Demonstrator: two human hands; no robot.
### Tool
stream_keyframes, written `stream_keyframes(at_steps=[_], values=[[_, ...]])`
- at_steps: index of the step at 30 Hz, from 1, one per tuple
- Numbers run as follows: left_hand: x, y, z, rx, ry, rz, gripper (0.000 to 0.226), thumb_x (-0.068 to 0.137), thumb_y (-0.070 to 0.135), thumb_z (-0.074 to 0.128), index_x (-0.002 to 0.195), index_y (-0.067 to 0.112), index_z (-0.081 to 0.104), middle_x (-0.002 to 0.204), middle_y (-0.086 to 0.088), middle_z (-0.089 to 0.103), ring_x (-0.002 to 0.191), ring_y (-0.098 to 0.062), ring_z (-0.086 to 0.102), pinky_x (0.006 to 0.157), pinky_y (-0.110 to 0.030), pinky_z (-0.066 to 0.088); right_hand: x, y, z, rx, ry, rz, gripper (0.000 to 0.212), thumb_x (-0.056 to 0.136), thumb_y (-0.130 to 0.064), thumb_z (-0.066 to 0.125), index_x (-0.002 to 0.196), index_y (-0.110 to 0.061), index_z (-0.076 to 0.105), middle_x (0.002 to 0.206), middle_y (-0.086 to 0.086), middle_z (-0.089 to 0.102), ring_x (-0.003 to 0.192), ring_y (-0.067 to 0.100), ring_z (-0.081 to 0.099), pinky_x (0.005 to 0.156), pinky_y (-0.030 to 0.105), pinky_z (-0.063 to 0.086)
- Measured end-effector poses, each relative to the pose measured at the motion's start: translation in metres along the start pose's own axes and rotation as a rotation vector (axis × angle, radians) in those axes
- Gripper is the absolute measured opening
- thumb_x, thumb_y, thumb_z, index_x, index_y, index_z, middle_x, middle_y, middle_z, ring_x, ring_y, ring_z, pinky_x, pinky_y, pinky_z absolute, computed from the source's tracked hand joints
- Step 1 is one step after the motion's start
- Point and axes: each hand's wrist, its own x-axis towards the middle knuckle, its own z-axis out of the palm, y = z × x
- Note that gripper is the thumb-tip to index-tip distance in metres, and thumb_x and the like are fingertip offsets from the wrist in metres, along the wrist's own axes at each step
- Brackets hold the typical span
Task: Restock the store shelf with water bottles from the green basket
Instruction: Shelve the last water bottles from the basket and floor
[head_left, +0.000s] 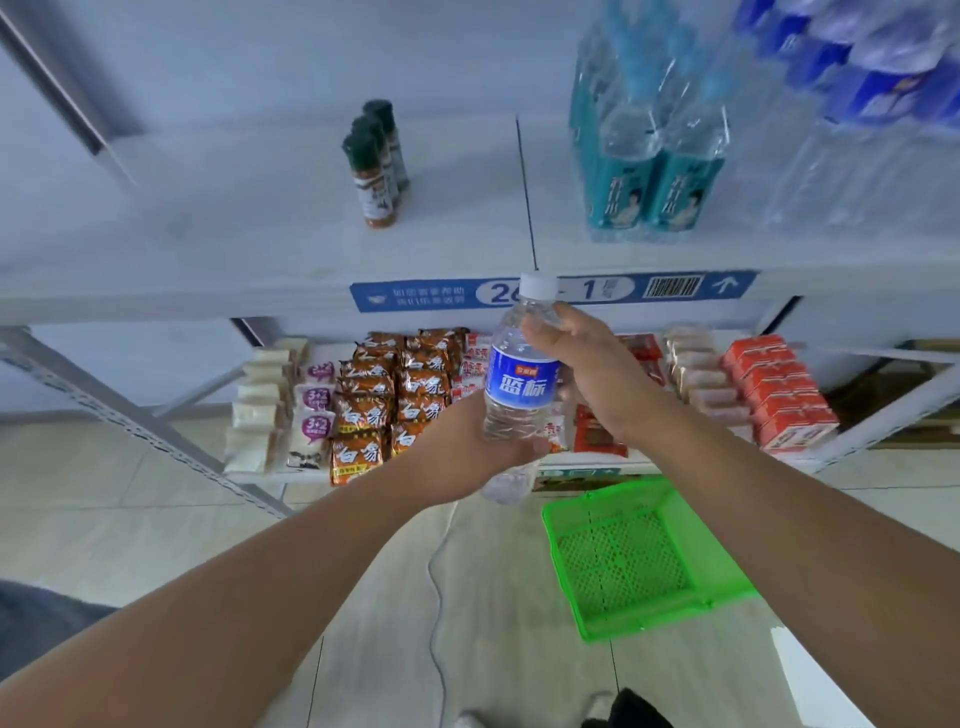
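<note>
Bottle of water, blue-labelled and white-capped, is held upright between my hands, just before the shelf edge. My left hand curls round its base, thumb across the front; a clear shape under that palm may be a second one, I cannot tell. My right hand wraps the shoulder below the cap. Full, it should feel fairly heavy, its thin ribbed wall slick and yielding, so the stiffer shoulder and base look like the best holds. The basket sits on the floor, lower right.
</note>
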Motion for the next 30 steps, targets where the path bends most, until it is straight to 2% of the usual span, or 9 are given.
stream_keyframes(at_steps=[4,7,12,14,16,17,22,26,30], values=[[-0.016,0.033,-0.013,-0.034,0.018,0.075,0.028,0.088,0.037,0.076,0.111,0.046,0.064,0.106,0.020,0.074,0.094,0.008,0.067,0.082,-0.011,0.052,-0.030,-0.039,0.001,-0.027,0.047,-0.040,0.046,0.079,-0.060,0.064,0.117,-0.035,0.062,0.115,-0.007,0.074,0.106,0.014,0.073,0.098,0.047,0.057],[-0.014,0.046,-0.003,-0.058,0.046,0.114,0.033,0.084,0.042,0.079,0.114,0.044,0.065,0.107,0.021,0.074,0.095,0.006,0.069,0.089,-0.026,0.055,-0.053,-0.055,-0.010,-0.061,0.129,-0.054,0.058,0.073,-0.067,0.065,0.118,-0.030,0.061,0.112,-0.005,0.075,0.103,0.014,0.074,0.099,0.048,0.057],[-0.001,0.092,0.026,-0.074,0.022,0.189,0.033,0.084,0.042,0.080,0.113,0.042,0.065,0.104,0.019,0.075,0.093,0.004,0.070,0.087,-0.030,0.056,-0.084,-0.076,-0.051,-0.152,0.261,-0.105,0.046,0.086,-0.063,0.063,0.114,-0.027,0.065,0.106,-0.004,0.078,0.098,0.014,0.075,0.096,0.047,0.057],[0.010,0.117,0.040,-0.048,0.039,0.210,0.032,0.085,0.044,0.079,0.112,0.042,0.063,0.101,0.020,0.074,0.088,0.008,0.068,0.082,-0.024,0.054,-0.092,-0.084,-0.075,-0.167,0.324,-0.126,0.045,0.088,-0.063,0.062,0.111,-0.025,0.066,0.100,-0.004,0.078,0.092,0.009,0.075,0.085,0.034,0.060],[0.024,0.143,0.057,-0.023,0.055,0.233,0.028,0.086,0.045,0.078,0.108,0.043,0.062,0.097,0.021,0.073,0.086,0.012,0.065,0.074,-0.015,0.049,-0.099,-0.093,-0.103,-0.223,0.358,-0.141,0.037,0.091,-0.060,0.056,0.104,-0.027,0.066,0.092,-0.010,0.077,0.083,0.000,0.074,0.071,0.017,0.053],[0.032,0.157,0.067,-0.004,0.056,0.248,0.026,0.086,0.045,0.077,0.107,0.045,0.061,0.096,0.023,0.071,0.085,0.014,0.064,0.072,-0.011,0.048,-0.102,-0.097,-0.119,-0.243,0.374,-0.137,0.036,0.092,-0.060,0.053,0.101,-0.028,0.065,0.089,-0.013,0.077,0.081,-0.001,0.073,0.069,0.016,0.051],[0.088,0.225,0.118,0.007,0.074,0.282,0.025,0.087,0.046,0.075,0.108,0.044,0.061,0.098,0.018,0.072,0.086,0.005,0.068,0.079,-0.024,0.056,-0.108,-0.116,-0.213,-0.283,0.436,-0.114,0.063,0.090,-0.069,0.053,0.113,-0.011,0.065,0.103,0.003,0.076,0.095,0.017,0.073,0.096,0.047,0.057],[0.137,0.281,0.171,-0.013,0.106,0.297,0.039,0.085,0.044,0.078,0.120,0.041,0.060,0.108,0.021,0.071,0.097,0.007,0.066,0.084,-0.018,0.052,-0.111,-0.132,-0.297,-0.249,0.428,-0.105,0.059,0.087,-0.073,0.053,0.112,-0.022,0.067,0.104,-0.004,0.077,0.097,0.013,0.074,0.096,0.050,0.057],[0.183,0.334,0.220,-0.071,0.137,0.280,0.039,0.084,0.039,0.081,0.115,0.044,0.058,0.108,0.023,0.070,0.099,0.007,0.066,0.082,-0.013,0.048,-0.115,-0.138,-0.373,-0.180,0.443,-0.171,0.045,0.087,-0.069,0.059,0.103,-0.028,0.067,0.094,-0.009,0.078,0.089,0.009,0.075,0.096,0.048,0.057]])
